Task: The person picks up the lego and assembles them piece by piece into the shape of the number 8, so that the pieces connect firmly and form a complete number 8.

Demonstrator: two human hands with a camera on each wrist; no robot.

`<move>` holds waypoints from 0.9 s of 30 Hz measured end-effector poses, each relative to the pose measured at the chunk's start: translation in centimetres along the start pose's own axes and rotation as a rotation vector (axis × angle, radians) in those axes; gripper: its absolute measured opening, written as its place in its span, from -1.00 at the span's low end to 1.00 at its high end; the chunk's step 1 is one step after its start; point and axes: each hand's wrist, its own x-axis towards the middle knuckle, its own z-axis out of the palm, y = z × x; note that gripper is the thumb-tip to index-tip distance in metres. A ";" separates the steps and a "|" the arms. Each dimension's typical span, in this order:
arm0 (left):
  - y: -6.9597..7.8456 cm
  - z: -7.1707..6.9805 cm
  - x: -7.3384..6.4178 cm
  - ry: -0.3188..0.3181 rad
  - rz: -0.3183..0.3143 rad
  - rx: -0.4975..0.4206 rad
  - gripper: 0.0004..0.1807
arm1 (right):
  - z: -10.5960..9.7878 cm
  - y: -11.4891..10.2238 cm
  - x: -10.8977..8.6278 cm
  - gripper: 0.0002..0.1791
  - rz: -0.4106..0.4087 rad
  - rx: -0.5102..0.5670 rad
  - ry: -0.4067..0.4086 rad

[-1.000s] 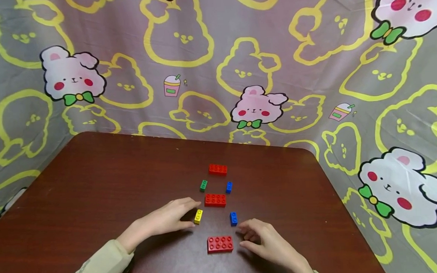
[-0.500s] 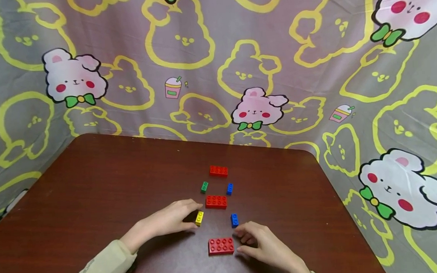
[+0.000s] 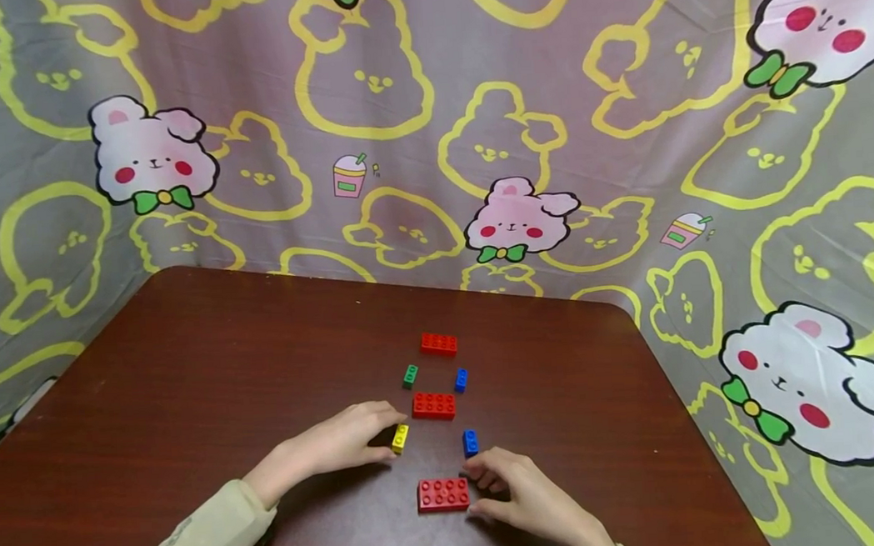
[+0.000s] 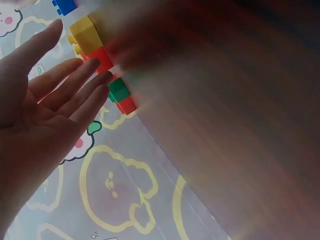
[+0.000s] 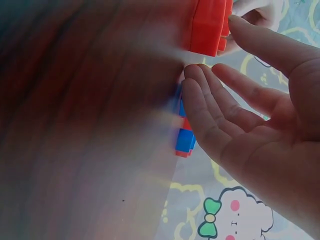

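Observation:
My left hand (image 3: 345, 440) lies beside the small yellow building brick (image 3: 400, 438), thumb and fingers spread apart at its left side. In the left wrist view the yellow brick (image 4: 86, 36) shows just past the gap between thumb and fingers. My right hand (image 3: 516, 492) is at the right end of the nearest red brick (image 3: 443, 496), thumb and fingers parted. The right wrist view has this red brick (image 5: 209, 25) in front of the thumb, with nothing in the grasp. Just beyond the right fingertips stands a small blue brick (image 3: 471, 443).
Farther back on the brown table (image 3: 189, 388) are a middle red brick (image 3: 433, 405), a small green brick (image 3: 410, 376), another blue brick (image 3: 462, 380) and a far red brick (image 3: 439, 344). A patterned curtain (image 3: 385, 159) hangs around the table's far and side edges.
My right hand has shifted slightly left, closer to the nearest red brick. My left hand has stayed by the yellow brick. The bricks keep their arrangement, with a slight drift of the view.

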 end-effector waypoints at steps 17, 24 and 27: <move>0.3 0.1 0.1 0.018 0.030 0.051 -0.55 | 0.4 -0.3 0.3 -0.61 -0.047 -0.079 -0.008; 0.3 0.0 0.1 0.031 0.050 0.078 -0.60 | 0.3 -0.5 0.5 -0.65 -0.006 -0.062 -0.036; 0.3 0.0 0.2 0.028 0.044 0.067 -0.61 | 0.3 -0.6 0.6 -0.66 0.022 -0.053 -0.045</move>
